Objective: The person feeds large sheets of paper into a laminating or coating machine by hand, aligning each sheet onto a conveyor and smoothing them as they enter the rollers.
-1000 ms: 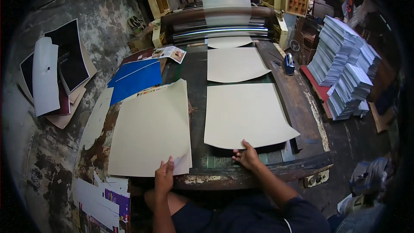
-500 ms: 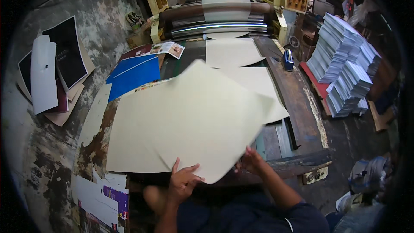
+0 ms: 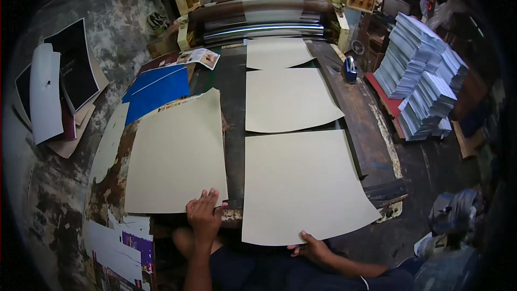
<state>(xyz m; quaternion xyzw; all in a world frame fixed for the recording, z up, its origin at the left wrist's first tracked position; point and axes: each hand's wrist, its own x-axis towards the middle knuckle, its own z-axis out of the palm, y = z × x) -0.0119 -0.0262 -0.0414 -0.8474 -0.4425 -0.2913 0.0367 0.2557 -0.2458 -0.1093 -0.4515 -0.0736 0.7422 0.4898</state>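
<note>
A large cream paper sheet (image 3: 301, 183) lies on the near right of the machine's table, its front edge reaching past the table towards me. My right hand (image 3: 315, 249) pinches that front edge, thumb on top and fingers underneath. To the left sits another cream sheet or stack (image 3: 173, 153), its far right corner curling up. My left hand (image 3: 204, 213) rests at its near right corner with fingers stretched out. Two more cream sheets, a middle one (image 3: 288, 99) and a far one (image 3: 277, 53), line up ahead of the near sheet towards the rollers (image 3: 264, 31).
Blue sheets (image 3: 161, 89) and a printed leaflet (image 3: 200, 57) lie at the table's far left. A tape dispenser (image 3: 350, 70) stands on the right ledge. Tall paper stacks (image 3: 412, 64) rise at the right. Large black-and-white sheets (image 3: 81, 70) lean on the left.
The near sheet has swung from the left stack to the right and now lies flat behind the others. My left hand has moved slightly left; the row of sheets has advanced towards the rollers.
</note>
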